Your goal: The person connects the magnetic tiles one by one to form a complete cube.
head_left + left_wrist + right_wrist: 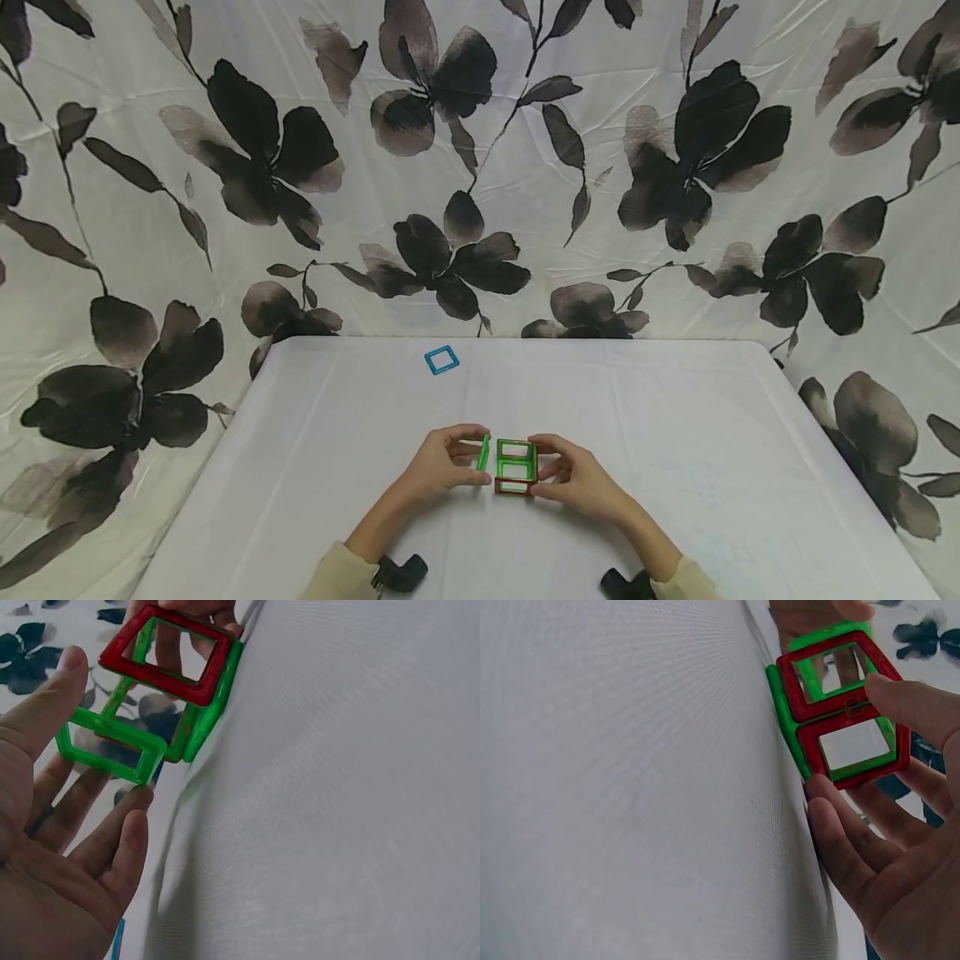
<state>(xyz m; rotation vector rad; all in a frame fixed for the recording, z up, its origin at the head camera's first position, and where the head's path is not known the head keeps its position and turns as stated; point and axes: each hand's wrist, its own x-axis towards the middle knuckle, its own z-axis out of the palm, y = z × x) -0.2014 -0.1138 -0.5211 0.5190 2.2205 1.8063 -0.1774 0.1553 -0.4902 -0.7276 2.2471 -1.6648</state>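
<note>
My left hand (pixel 438 458) holds a green square magnetic tile (pixel 483 452) upright by its edges, thumb on the near side and fingers on the far side. Just to its right stands a small box-like build of red and green magnetic tiles (pixel 516 480), with a narrow gap between them in the head view. My right hand (pixel 576 475) grips this build from the right. The right wrist view shows two red tile frames (pixel 787 690) side by side on it, the thumb pressing one of them. In the left wrist view, a red frame (pixel 157 682) faces the camera.
A blue square tile (pixel 442 360) lies flat near the far edge of the white table (pixel 360 400). A flower-printed cloth (pixel 555 275) hangs behind and at the sides. Black wrist devices (pixel 402 573) sit by both sleeves.
</note>
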